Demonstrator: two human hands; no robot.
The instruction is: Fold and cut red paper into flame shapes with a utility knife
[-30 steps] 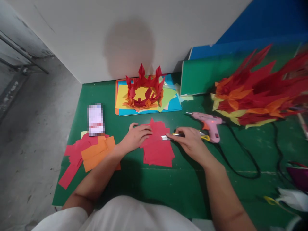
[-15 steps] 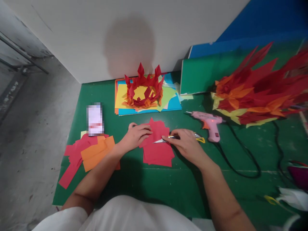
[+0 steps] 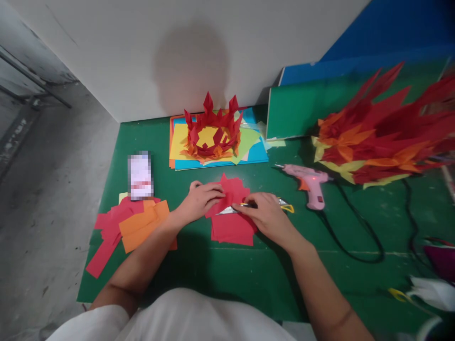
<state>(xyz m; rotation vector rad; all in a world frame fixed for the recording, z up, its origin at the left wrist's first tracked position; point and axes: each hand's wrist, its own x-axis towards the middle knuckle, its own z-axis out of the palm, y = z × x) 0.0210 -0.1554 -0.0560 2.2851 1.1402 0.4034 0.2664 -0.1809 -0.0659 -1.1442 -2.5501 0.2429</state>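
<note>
A stack of red paper (image 3: 232,229) lies on the green table in front of me, with a further red sheet (image 3: 234,188) on top. My left hand (image 3: 202,201) holds this upper sheet at its left side, fingers together over it and thumb hidden. In my right hand (image 3: 266,210) is a utility knife (image 3: 284,204) with a yellow loop at its tail. Its silver blade points left and lies low across the red paper, just below my left fingertips. My right fingers are closed round the handle.
A pink glue gun (image 3: 309,180) with a lit red light and black cord lies to the right. Behind are a red-orange paper crown (image 3: 213,152) on coloured sheets and a larger flame-like paper piece (image 3: 380,142). A phone (image 3: 141,175) and red and orange paper pieces (image 3: 142,227) lie left.
My right hand has slid left with the knife, carrying the blade further across the red paper. My left hand stays in place.
</note>
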